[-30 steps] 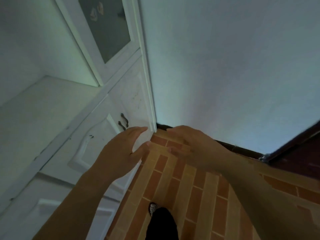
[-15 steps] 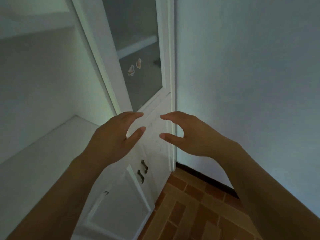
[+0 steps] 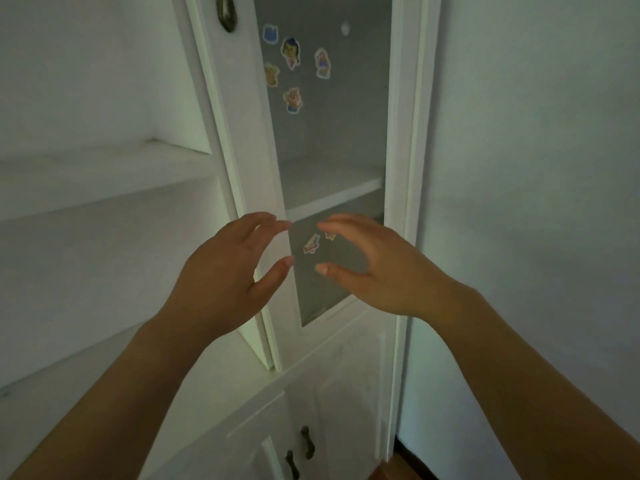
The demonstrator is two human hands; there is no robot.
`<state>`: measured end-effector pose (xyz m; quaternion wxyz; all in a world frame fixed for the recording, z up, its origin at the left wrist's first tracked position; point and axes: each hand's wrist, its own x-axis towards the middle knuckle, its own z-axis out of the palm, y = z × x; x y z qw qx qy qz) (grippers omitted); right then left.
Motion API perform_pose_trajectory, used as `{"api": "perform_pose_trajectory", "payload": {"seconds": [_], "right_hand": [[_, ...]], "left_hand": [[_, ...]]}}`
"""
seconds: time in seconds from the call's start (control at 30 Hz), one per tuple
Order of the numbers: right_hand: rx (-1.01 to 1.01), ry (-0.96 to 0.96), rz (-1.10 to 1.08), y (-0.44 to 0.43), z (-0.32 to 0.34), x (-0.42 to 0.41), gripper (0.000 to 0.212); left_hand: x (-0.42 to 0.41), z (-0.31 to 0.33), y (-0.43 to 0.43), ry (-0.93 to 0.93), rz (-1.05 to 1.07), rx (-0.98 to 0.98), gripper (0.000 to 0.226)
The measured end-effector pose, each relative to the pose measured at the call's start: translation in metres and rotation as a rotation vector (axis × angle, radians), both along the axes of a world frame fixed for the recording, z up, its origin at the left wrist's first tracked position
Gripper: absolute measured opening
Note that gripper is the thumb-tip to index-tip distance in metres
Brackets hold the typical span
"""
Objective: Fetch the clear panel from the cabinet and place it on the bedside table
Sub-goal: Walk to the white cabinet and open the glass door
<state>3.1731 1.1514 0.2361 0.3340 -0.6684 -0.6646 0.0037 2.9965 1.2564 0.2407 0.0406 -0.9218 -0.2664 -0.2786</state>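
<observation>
Hovering before the cabinet (image 3: 405, 168), left hand (image 3: 221, 282) and right hand (image 3: 377, 271) curl half-open, apart, holding nothing.

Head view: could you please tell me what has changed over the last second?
The view has tilted up from the brick floor to the cabinet's glass door with its stickers. Both hands rose with it: the left hand and right hand now hang before the lower glass. Unchanged: both hands open, curled, facing each other, holding nothing; the door is shut.
</observation>
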Motion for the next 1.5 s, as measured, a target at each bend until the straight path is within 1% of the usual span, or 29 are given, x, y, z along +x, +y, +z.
{"api": "perform_pose_trajectory", "payload": {"seconds": [0.2, 0.33, 0.47, 0.73, 0.9, 1.07, 1.3, 1.4, 1.5], "right_hand": [[0.096, -0.091, 0.088, 0.024, 0.034, 0.023, 0.055], [0.168, -0.116, 0.158, 0.039, 0.06, 0.033, 0.055], [0.264, -0.152, 0.196, 0.052, 0.084, 0.039, 0.054], [0.441, -0.125, 0.252, 0.075, 0.126, 0.031, 0.054], [0.501, -0.084, 0.248, 0.092, 0.152, 0.024, 0.055], [0.562, -0.089, 0.239, 0.105, 0.175, 0.018, 0.06], [0.651, -0.064, 0.194, 0.125, 0.197, 0.005, 0.061], [0.702, -0.07, 0.17, 0.134, 0.203, -0.003, 0.062], [0.742, -0.075, 0.13, 0.141, 0.205, -0.007, 0.063]], "left_hand": [[0.019, 0.031, 0.001, -0.044, 0.086, 0.09, 0.06], [0.022, 0.053, 0.004, -0.073, 0.167, 0.132, 0.063], [0.018, 0.075, 0.003, -0.111, 0.222, 0.174, 0.059], [0.012, 0.122, 0.006, -0.16, 0.277, 0.274, 0.061], [0.01, 0.146, 0.016, -0.213, 0.242, 0.301, 0.059], [-0.003, 0.168, 0.033, -0.258, 0.219, 0.356, 0.057], [-0.013, 0.18, 0.068, -0.31, 0.176, 0.334, 0.063], [-0.012, 0.184, 0.088, -0.353, 0.116, 0.319, 0.068], [-0.009, 0.192, 0.106, -0.401, 0.043, 0.291, 0.069]]}}
